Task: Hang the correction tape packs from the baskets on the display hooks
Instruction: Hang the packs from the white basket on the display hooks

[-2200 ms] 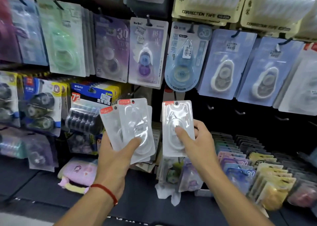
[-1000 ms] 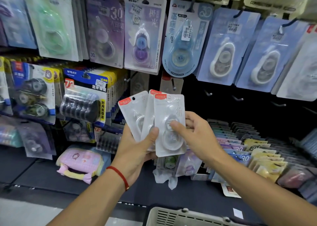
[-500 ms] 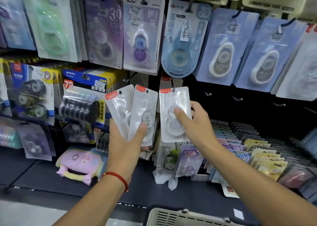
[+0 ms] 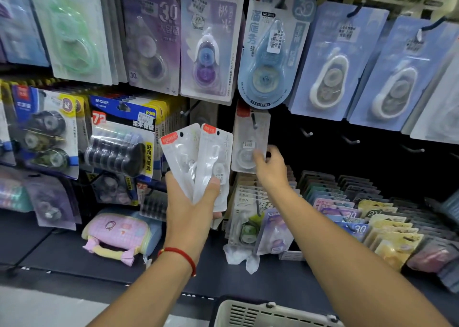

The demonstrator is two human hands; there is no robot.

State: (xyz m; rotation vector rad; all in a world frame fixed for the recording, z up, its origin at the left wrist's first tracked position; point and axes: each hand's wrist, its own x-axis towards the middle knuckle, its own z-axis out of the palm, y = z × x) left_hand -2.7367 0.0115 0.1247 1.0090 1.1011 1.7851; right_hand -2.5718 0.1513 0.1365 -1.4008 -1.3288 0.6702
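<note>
Head view: a dark display wall of glossy carded blister packs on metal hooks. Below, a slotted plastic basket rim. The left hand grips two clear, red-tabbed correction tape packs, fanned, thumb pressed across them. The right hand, blurred, touches a third pack hanging on a hook; whether its fingers pinch it I cannot tell.

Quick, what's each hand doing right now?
Left hand: gripping two clear correction tape packs.
Right hand: blurred at the pack on the hook; grip cannot be told.
</note>
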